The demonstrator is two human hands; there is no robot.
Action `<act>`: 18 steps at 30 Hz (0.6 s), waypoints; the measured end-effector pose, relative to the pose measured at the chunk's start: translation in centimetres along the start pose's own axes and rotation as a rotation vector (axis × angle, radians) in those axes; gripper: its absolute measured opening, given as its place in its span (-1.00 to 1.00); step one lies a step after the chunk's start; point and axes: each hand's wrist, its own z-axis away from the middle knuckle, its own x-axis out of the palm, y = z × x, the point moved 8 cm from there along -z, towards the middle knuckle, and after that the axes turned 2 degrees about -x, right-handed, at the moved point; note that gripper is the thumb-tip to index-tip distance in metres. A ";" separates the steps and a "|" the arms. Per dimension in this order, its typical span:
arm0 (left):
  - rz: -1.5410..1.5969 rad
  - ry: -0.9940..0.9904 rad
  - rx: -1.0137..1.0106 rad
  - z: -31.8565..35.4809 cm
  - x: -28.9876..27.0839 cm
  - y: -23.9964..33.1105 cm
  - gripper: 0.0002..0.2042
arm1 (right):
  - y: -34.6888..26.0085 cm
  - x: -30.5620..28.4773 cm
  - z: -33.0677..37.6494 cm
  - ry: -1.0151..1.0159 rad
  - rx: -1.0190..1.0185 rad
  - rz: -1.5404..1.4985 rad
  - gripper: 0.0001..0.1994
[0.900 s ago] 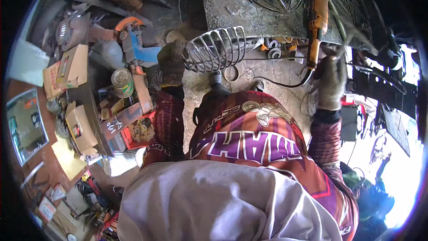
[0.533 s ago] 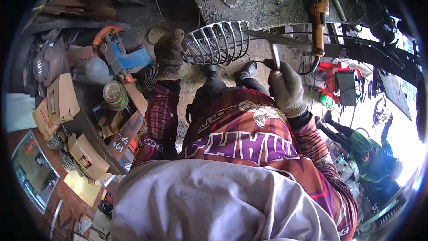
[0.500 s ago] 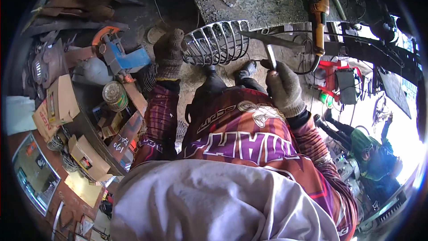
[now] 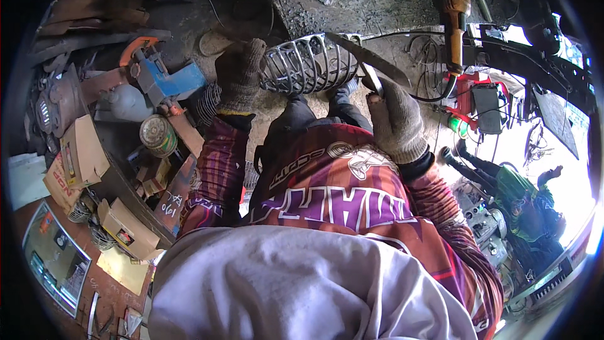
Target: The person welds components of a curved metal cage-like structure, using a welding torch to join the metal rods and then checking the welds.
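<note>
My left hand (image 4: 242,75), in a dark knitted work glove, is closed on the left end of a curved grille (image 4: 308,66) made of metal bars. The grille hangs in front of me above my feet, near the edge of the worktable. My right hand (image 4: 397,123), in a grey-brown glove with bare fingertips showing, is closed round the pale handle of a chipping hammer (image 4: 377,63). Its long, flat, dark head slants across the handle, and the left tip overlaps the grille's upper right edge. Whether the tip touches the bars I cannot tell.
Ahead is the dirty worktable (image 4: 327,6), with an orange power tool (image 4: 454,19) and its cord at the right. To the left are a blue clamp-like tool (image 4: 170,79), a tin can (image 4: 158,136) and cardboard boxes (image 4: 129,226). Another person (image 4: 525,204) is at the far right.
The hammer's head has swung, its right end dropping and its left tip rising to the grille's upper edge. My right hand has moved slightly left; the grille has tilted a little.
</note>
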 end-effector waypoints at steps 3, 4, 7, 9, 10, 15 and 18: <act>0.200 0.014 -0.201 0.2 0.1 -0.7 -0.72 | -0.6 -0.3 0.0 0.036 -0.079 0.048 -0.76; 0.284 0.045 -0.244 0.5 0.0 -0.8 -0.70 | -0.9 -0.5 0.0 0.058 -0.114 0.057 -0.76; 0.180 0.045 -0.157 -0.1 -0.6 -0.3 -0.66 | 0.0 0.0 -0.3 0.011 -0.064 0.131 -0.76; -0.011 0.012 -0.024 -0.3 -0.5 0.8 -0.64 | 0.1 0.0 -0.3 0.023 -0.033 0.093 -0.76; 0.104 0.015 -0.132 -0.2 -0.3 0.0 -0.64 | 0.3 -0.1 -0.2 0.035 -0.002 0.055 -0.76; 0.156 0.023 -0.191 0.3 0.1 -0.8 -0.62 | -1.2 -1.2 -0.1 0.052 -0.040 0.025 -0.70; 0.267 0.089 -0.263 0.5 -0.3 -0.9 -0.59 | -0.6 0.1 -0.6 -0.056 -0.004 0.130 -0.76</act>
